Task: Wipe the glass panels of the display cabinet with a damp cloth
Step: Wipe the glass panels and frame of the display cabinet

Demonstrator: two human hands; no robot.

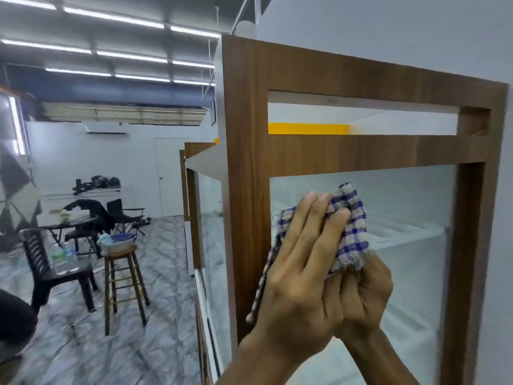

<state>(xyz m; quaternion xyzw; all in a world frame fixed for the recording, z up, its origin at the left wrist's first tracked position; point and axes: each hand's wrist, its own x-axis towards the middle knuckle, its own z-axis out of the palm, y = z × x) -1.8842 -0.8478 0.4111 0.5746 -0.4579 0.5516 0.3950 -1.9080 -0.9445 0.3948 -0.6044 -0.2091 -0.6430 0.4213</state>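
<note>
- The glass panel is lying bare to the right of and below the hands, giving free room for passing
- The left post is standing just beside the left hand, blocking the way left
- The crossbar is closing off the pane just above the cloth
- The right post is bounding the far right side
- The right hand is crowding the left one
- The floor is lying open left of the cabinet, with a stool standing well apart

A warehouse-like hall: long ceiling strip lights, a row of display cabinets, folding chairs, a stool.
</note>
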